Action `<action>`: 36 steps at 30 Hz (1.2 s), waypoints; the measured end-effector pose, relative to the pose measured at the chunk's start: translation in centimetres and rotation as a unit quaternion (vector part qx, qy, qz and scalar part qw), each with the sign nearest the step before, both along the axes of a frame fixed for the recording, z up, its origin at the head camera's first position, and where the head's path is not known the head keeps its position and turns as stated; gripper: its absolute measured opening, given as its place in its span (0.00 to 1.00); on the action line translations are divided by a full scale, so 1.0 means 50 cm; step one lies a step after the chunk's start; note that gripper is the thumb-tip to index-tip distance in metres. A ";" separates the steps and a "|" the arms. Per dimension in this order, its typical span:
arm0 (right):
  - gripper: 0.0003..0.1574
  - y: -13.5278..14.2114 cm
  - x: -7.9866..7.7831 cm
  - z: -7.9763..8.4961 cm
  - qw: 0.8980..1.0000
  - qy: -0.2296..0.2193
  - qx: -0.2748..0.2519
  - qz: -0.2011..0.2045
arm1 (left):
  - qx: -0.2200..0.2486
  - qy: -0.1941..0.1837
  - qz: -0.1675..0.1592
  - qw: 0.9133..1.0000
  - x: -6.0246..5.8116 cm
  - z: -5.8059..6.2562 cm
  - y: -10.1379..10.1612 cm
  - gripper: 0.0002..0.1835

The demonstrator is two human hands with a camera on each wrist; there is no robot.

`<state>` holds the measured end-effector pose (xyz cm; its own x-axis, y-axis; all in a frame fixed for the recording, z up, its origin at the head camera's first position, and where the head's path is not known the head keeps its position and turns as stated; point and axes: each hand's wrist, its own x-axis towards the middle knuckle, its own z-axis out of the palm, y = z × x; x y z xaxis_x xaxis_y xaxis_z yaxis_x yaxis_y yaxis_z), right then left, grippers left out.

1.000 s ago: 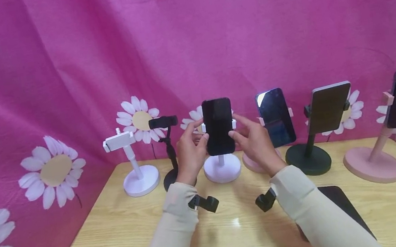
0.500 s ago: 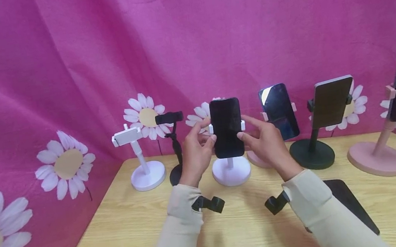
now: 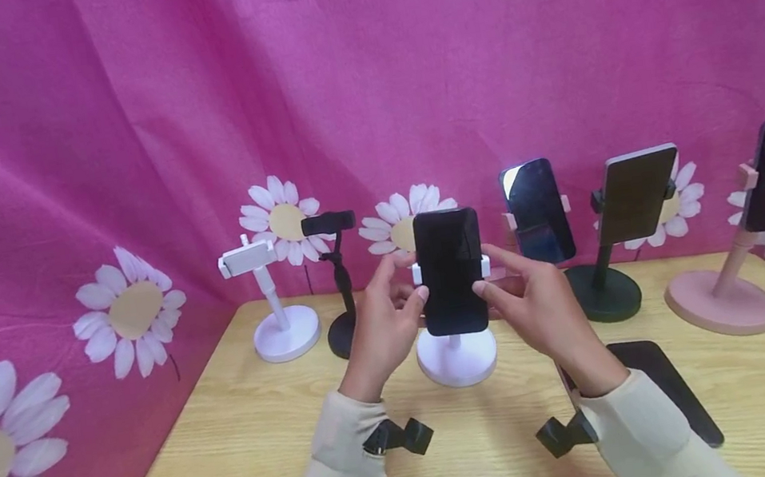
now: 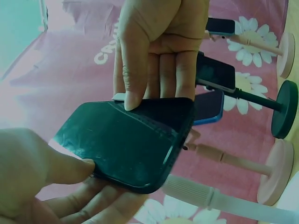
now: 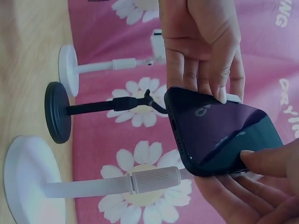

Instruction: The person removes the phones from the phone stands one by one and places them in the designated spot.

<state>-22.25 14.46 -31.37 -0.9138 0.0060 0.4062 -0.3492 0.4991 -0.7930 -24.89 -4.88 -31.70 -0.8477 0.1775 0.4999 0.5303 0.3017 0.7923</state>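
Note:
A black smartphone [image 3: 450, 270] stands upright in the white clamp of a white phone stand [image 3: 458, 361], its dark screen toward me. My left hand [image 3: 389, 318] pinches the phone's left edge, thumb on the front and fingers behind. On the opposite edge, my right hand [image 3: 539, 302] holds it the same way, its thumb [image 5: 261, 161] lying on the glass. White clamp ends [image 3: 485, 265] show at both sides of the phone, close to my fingertips. In the left wrist view the phone [image 4: 126, 140] hides most of the clamp behind it.
Left of my hands stand a white phone stand [image 3: 286, 336] and a black one [image 3: 340, 292]. To the right are phones on a pink stand [image 3: 718, 303], a dark stand [image 3: 603, 294] and another pink one. A black flat slab [image 3: 670, 386] lies by my right forearm.
The white stand with its phone has come nearer to me across the table, both hands moving with it. The hands keep their hold on the phone's edges. The head view has shifted slightly.

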 end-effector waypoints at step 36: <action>0.58 -0.081 0.013 0.011 0.971 0.220 0.012 -0.096 | -0.042 -0.013 0.022 0.999 0.011 0.026 -0.035 0.18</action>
<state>-21.59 10.41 -30.82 -0.6355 0.1455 0.7583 -0.5497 0.6044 -0.5766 -24.33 -6.64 -30.40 -0.8681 0.1798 0.4628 0.4947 0.3913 0.7760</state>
